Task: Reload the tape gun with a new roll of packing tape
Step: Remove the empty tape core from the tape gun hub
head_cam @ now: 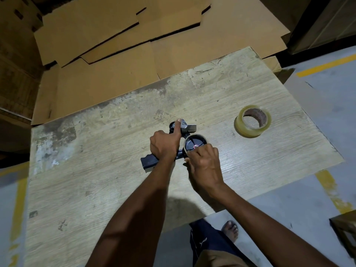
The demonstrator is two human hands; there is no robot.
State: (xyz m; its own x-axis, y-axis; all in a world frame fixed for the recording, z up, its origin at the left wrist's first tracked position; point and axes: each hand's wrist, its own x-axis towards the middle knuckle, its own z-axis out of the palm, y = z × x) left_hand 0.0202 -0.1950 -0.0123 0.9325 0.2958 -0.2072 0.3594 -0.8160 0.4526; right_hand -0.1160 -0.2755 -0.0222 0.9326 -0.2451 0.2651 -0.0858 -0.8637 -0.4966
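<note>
- Right hand [205,162]: fingers curled, pinching the near edge of the core [204,140] on the spool.
- Left hand [165,145]: clamped round the tape gun [148,162], thumb stretched along its metal front.
- Tape gun: mid-table [96,189].
- Tape roll [240,126]: flat, well right of both hands.
- Cardboard sheets [115,35]: beyond the table.

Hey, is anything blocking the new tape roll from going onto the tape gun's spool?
Yes: an old, nearly bare core still rings the spool, held by the right hand. Nothing else visible lies between the new roll and the tape gun.
</note>
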